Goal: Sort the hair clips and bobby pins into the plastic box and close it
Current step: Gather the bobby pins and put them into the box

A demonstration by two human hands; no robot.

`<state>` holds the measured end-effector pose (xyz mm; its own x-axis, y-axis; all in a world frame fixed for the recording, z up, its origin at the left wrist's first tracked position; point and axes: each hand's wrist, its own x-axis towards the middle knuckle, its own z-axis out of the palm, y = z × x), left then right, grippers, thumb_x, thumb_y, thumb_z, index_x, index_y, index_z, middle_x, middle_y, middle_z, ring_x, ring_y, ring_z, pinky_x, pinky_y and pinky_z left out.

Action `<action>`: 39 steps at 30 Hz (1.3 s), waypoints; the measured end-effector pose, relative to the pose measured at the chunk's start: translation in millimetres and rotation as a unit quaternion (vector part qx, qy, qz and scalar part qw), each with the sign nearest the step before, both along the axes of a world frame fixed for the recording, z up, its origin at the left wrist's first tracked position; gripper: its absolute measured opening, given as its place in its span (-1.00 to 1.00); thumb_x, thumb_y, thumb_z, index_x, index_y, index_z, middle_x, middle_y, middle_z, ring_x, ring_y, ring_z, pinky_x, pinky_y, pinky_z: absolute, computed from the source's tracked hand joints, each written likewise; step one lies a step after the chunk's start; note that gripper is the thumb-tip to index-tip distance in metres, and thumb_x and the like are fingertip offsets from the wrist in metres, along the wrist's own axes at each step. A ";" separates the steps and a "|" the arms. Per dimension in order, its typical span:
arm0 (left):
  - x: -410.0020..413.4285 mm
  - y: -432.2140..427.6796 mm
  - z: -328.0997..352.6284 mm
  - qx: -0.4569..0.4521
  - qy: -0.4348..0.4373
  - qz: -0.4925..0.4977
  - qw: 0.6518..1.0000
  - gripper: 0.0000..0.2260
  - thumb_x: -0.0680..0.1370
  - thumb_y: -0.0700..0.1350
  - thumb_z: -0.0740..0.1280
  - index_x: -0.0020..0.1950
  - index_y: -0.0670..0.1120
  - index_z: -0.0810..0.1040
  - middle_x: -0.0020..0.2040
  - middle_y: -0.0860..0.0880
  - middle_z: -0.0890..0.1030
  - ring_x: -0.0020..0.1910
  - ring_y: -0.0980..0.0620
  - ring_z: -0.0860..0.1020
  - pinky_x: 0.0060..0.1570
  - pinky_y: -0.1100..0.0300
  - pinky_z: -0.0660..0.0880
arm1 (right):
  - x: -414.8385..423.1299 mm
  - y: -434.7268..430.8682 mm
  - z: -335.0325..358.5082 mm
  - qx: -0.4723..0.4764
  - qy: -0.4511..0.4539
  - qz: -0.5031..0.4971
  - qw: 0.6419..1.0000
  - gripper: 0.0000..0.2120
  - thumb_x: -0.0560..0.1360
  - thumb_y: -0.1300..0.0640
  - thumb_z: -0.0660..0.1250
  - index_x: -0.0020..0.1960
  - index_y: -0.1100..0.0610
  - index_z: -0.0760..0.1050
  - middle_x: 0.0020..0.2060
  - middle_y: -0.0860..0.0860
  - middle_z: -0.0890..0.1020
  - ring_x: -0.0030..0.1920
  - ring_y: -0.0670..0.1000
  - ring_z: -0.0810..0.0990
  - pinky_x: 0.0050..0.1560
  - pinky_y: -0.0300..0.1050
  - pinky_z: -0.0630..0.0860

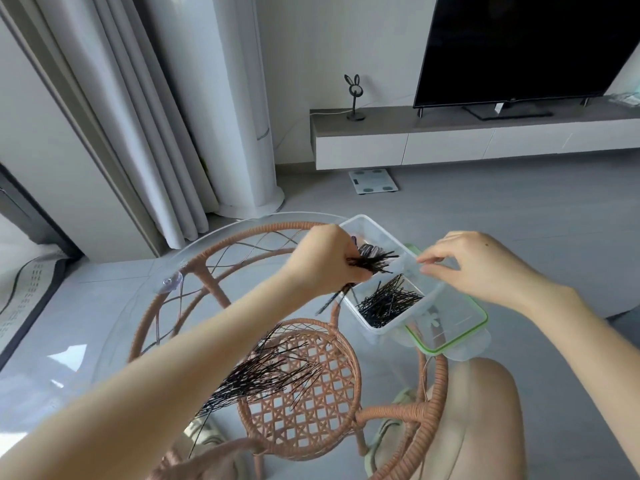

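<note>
Left hand fist-grips a bundle of bobby pins, fingers curled round the middle so the ends fan out on both sides; a whole-hand hold makes sense because the pins are thin, slippery and easier to move in bulk than one by one. Bundle hangs right above the plastic box, over its far half, likely about to be dropped in. Right hand pinches the box's right rim between thumb and forefinger, other fingers loosely curled; probably steadying the light box so it does not slide on the glass tabletop when the pins land. Box is open, and a heap of pins already lies in the near end; something dark and purplish sits at the far end, maybe hair clips, can't tell. Lid, clear with a green edge, lies flat just beside the box's right side, partly under it, so it's handy for closing later. A big loose pile of bobby pins lies on the glass nearer the person, partly hidden by the left forearm. Rattan frame shows through the glass. Judgement: sorting is midway, and several more handfuls are needed before the lid goes on.
</note>
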<state>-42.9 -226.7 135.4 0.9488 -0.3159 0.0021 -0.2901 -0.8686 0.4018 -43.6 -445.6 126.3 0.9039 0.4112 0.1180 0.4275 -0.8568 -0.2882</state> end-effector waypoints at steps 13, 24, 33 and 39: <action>9.3 -64.7 -66.5 0.134 0.043 -0.077 0.987 -0.87 0.51 -0.17 0.27 -0.06 -0.23 0.51 -0.07 -0.19 0.56 -0.05 -0.17 0.52 -0.17 0.10 0.40 | -5.2 -0.5 -6.0 -0.001 0.025 -0.002 1.000 -0.83 0.49 0.10 0.30 0.03 0.05 0.62 -0.30 -0.29 0.46 -0.02 -0.02 0.53 0.05 -0.07 0.43; -30.3 50.3 -35.9 -0.080 0.016 -0.024 0.996 -0.76 0.54 -0.03 0.27 0.17 -0.01 0.58 0.20 0.08 0.60 0.11 0.18 0.54 0.17 0.38 0.38 | -35.3 38.2 -1.2 0.146 -0.001 0.057 0.988 -0.80 0.49 0.22 0.30 0.06 0.09 0.61 -0.07 -0.09 0.64 -0.05 -0.13 0.55 -0.07 -0.42 0.41; -122.1 141.3 -132.9 -0.024 -0.010 0.290 0.957 -0.33 0.43 0.34 -0.20 0.35 0.12 0.41 0.47 0.02 0.31 0.49 -0.02 0.22 0.48 -0.19 -0.10 | -69.9 125.5 -118.8 0.196 0.153 0.024 0.968 -0.57 0.60 0.03 0.03 0.45 0.08 0.16 0.48 -0.02 0.18 0.50 -0.06 -0.01 0.50 -0.06 0.02; -109.4 113.9 -157.6 -0.038 -0.017 0.306 0.951 -0.32 0.46 0.31 -0.34 0.49 0.11 0.11 0.55 -0.06 0.07 0.53 -0.15 -0.08 0.48 -0.04 -0.23 | -36.5 191.1 -142.5 0.101 0.069 -0.040 0.992 -0.46 0.59 -0.09 -0.15 0.47 0.17 0.09 0.47 0.12 0.21 0.49 0.13 0.07 0.35 -0.10 -0.57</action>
